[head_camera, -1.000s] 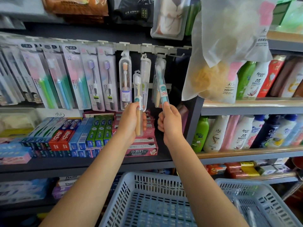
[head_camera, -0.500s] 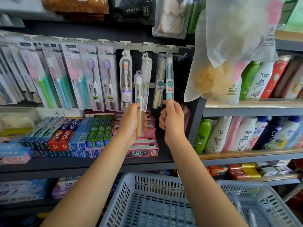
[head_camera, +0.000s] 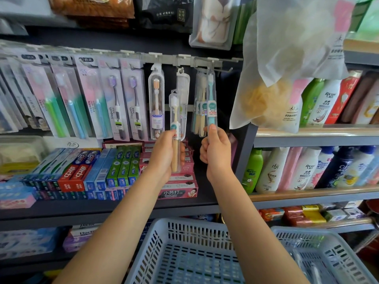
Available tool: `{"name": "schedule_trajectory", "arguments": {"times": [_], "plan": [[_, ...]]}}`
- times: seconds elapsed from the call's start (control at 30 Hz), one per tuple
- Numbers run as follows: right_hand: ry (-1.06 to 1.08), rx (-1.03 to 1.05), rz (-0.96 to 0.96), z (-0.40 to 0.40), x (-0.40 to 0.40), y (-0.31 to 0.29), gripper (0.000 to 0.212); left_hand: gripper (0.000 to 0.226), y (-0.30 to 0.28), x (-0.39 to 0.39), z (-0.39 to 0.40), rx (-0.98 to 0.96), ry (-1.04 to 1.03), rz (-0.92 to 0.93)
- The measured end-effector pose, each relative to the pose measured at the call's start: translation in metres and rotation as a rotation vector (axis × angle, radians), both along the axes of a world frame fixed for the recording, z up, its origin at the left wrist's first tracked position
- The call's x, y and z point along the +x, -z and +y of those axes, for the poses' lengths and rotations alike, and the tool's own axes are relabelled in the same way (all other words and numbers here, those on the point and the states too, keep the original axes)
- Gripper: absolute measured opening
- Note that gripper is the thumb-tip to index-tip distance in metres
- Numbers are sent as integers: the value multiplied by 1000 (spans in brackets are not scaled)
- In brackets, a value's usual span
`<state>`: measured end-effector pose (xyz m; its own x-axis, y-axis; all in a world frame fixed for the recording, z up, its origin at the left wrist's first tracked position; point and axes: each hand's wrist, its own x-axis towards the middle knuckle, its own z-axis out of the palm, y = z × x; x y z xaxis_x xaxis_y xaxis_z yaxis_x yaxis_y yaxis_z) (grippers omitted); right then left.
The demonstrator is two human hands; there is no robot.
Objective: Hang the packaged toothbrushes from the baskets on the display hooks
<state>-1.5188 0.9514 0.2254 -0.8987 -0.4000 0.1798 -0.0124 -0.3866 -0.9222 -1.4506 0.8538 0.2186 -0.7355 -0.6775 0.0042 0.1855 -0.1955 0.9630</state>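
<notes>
Right hand (head_camera: 215,149): grips foot of teal brush (head_camera: 211,103), pack upright, top at hook (head_camera: 213,68) among hung packs; whether the hole is on the prong cannot be told; advised: keep pack vertical, slide hole fully back, then let go. Left hand (head_camera: 166,152): grips beige brush (head_camera: 175,130), waiting below rail (head_camera: 184,59). Basket (head_camera: 184,228): beneath arms.

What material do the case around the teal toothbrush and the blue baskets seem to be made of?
Teal toothbrush case: clear, glossy hard plastic, probably; the brush shows through and its edges catch light. Blue baskets: matte moulded plastic, judging by the even slotted walls.
</notes>
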Motion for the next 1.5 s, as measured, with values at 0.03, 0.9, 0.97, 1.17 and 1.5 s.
{"name": "schedule_trajectory", "arguments": {"times": [0.03,0.9,0.97,1.17,1.5], "plan": [[3,8,1,-1,-1,0,23,34,0,-1,0,-2,1,2],[-77,-46,-27,1,-5,10,25,30,2,0,0,5,8,13],[-66,-48,-24,1,-4,9,25,30,3,1,0,8,12,19],[-43,18,-92,-8,-12,11,31,31,4,2,0,-5,10,11],[-66,164,-282,-26,-29,22,41,15,-1,4,5,-63,-16,9]]}}
